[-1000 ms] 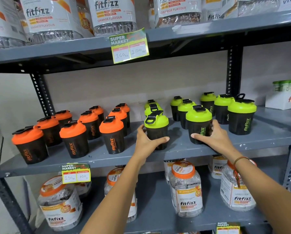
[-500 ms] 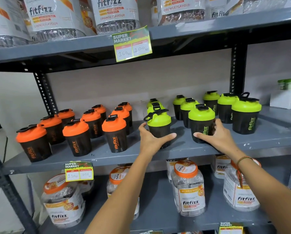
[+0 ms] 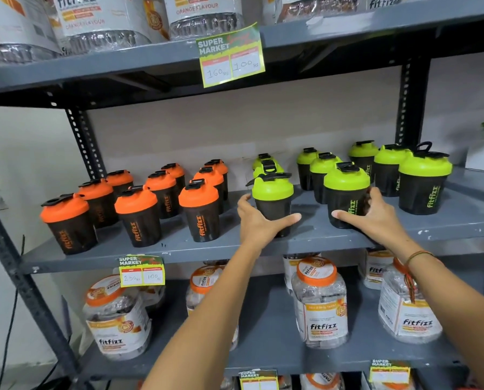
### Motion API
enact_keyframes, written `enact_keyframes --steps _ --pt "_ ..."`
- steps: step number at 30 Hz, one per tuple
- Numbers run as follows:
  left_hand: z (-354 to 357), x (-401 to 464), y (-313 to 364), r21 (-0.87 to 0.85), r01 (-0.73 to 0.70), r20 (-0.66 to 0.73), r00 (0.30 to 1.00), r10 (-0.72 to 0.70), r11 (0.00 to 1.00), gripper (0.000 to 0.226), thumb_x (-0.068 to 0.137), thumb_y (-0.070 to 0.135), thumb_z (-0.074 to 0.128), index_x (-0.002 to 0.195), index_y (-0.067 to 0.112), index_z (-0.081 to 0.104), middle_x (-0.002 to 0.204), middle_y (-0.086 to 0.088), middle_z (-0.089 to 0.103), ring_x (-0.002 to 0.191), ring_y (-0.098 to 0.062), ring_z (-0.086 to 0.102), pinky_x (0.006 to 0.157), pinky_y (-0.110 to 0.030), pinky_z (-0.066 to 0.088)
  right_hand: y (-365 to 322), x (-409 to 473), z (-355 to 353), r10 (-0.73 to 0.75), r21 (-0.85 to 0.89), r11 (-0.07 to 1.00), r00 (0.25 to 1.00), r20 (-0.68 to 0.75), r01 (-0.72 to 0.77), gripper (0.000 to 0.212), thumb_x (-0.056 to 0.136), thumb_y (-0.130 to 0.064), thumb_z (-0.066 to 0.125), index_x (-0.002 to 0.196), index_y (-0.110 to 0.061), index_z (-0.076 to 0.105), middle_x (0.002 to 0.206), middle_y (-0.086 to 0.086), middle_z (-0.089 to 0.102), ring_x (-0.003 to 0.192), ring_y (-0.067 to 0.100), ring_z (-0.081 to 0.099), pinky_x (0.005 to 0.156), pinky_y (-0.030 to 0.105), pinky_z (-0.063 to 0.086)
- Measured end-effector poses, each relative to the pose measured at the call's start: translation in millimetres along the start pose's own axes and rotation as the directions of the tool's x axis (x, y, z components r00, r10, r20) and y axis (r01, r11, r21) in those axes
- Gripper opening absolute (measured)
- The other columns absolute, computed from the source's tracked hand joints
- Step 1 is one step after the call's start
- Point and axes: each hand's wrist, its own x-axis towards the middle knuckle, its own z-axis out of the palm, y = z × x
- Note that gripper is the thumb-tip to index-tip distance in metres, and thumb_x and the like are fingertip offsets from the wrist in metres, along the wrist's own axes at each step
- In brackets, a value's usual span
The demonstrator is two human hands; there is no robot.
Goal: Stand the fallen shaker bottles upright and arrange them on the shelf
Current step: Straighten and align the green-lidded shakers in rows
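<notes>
My left hand [image 3: 259, 220] wraps one upright green-lidded shaker [image 3: 273, 204]; my right hand [image 3: 371, 218] wraps its neighbour [image 3: 345, 192]; both stand vertical at the shelf [image 3: 235, 249] front, neither nearer.

Shaker bottles with black bodies stand upright on the grey middle shelf [image 3: 314, 240]. Nine orange-lidded shakers [image 3: 139, 212] form three rows on its left half; nine green-lidded shakers [image 3: 387, 170] form three rows on its right. Two front green ones, the left front shaker [image 3: 273, 198] and right front shaker [image 3: 346, 192], sit near the shelf's front edge.
</notes>
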Motion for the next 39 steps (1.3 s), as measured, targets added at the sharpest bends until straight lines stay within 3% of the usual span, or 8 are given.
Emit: enact_keyframes --steps 3,6,9,13,18,24,34,39 --pt "9 -2 1 0.067 0.003 -0.141 0.99 0.007 0.998 0.096 0.049 0.065 0.083 0.117 0.027 0.025 0.122 -0.001 0.054 0.103 -0.023 0.057 0.08 -0.037 0.049 0 0 0 0.005 0.004 1.0 1.0 0.007 -0.005 0.083 0.057 -0.076 0.077 0.116 -0.032 0.042 0.133 0.006 0.062 0.121 0.031 0.058 0.095 0.051 0.049" --pt "-1 1 -4 -0.008 -0.007 -0.067 0.998 0.006 1.0 0.083 0.056 0.045 0.083 0.118 0.028 0.03 0.106 0.006 0.057 0.094 -0.016 0.057 0.073 -0.03 0.045 2 -1 -1 0.003 0.009 1.0 1.0 0.008 -0.003 0.083 0.055 -0.078 0.077 0.116 -0.034 0.04 0.135 0.006 0.061 0.122 0.03 0.058 0.097 0.052 0.049" --pt "-11 5 -7 -0.057 -0.006 0.055 0.998 0.009 0.998 0.086 0.06 0.034 0.08 0.131 0.024 0.033 0.115 0.002 0.057 0.105 -0.018 0.057 0.078 -0.027 0.045 1 -1 0 -0.004 0.01 1.0 1.0 0.006 0.004 0.084 0.055 -0.08 0.076 0.116 -0.033 0.041 0.133 0.005 0.062 0.12 0.03 0.059 0.097 0.053 0.049" --pt "-7 2 -4 -0.038 -0.033 0.0 0.999 0.033 0.999 0.102 0.052 0.047 0.09 0.133 0.018 0.036 0.123 0.002 0.055 0.111 -0.017 0.054 0.093 -0.035 0.048 1 -1 0 -0.016 0.024 1.0 1.0 -0.004 0.017 0.082 0.056 -0.077 0.077 0.114 -0.03 0.044 0.129 0.005 0.064 0.117 0.028 0.06 0.096 0.054 0.05" --pt "-6 4 -7 -0.024 -0.004 0.02 1.0 0.004 1.0 0.082 0.054 0.047 0.089 0.121 0.021 0.049 0.113 0.003 0.064 0.106 -0.017 0.061 0.091 -0.037 0.052 2 0 0 -0.013 0.021 1.0 1.0 0.001 0.013 0.082 0.057 -0.075 0.078 0.115 -0.027 0.044 0.129 0.006 0.063 0.118 0.029 0.06 0.097 0.055 0.049" --pt "-8 0 -6 -0.06 -0.049 0.059 0.997 0.053 0.997 0.059 0.055 0.044 0.089 0.105 0.031 0.06 0.098 0.016 0.066 0.094 0.004 0.058 0.073 -0.019 0.046 3 1 -2 -0.02 0.034 0.999 1.0 0.006 0.019 0.082 0.057 -0.074 0.08 0.114 -0.027 0.045 0.126 0.002 0.062 0.116 0.027 0.06 0.097 0.053 0.05" --pt "-4 -1 -6 -0.03 -0.048 0.024 0.999 0.049 0.998 0.07 0.054 0.05 0.088 0.113 0.028 0.059 0.097 0.017 0.064 0.09 0.003 0.058 0.069 -0.016 0.043 8 3 -5 -0.037 0.065 0.997 0.999 0.019 0.036 0.081 0.056 -0.071 0.082 0.112 -0.027 0.045 0.121 -0.005 0.057 0.115 0.022 0.059 0.097 0.047 0.05" --pt "-5 -3 -6 -0.02 -0.057 0.033 0.998 0.058 0.998 0.065 0.055 0.052 0.087 0.109 0.031 0.057 0.094 0.021 0.061 0.087 0.009 0.054 0.068 -0.016 0.042 6 3 -3 -0.047 0.05 0.998 0.999 -0.021 0.048 0.076 0.056 -0.069 0.084 0.107 -0.029 0.043 0.114 -0.003 0.059 0.103 0.02 0.06 0.087 0.04 0.051"
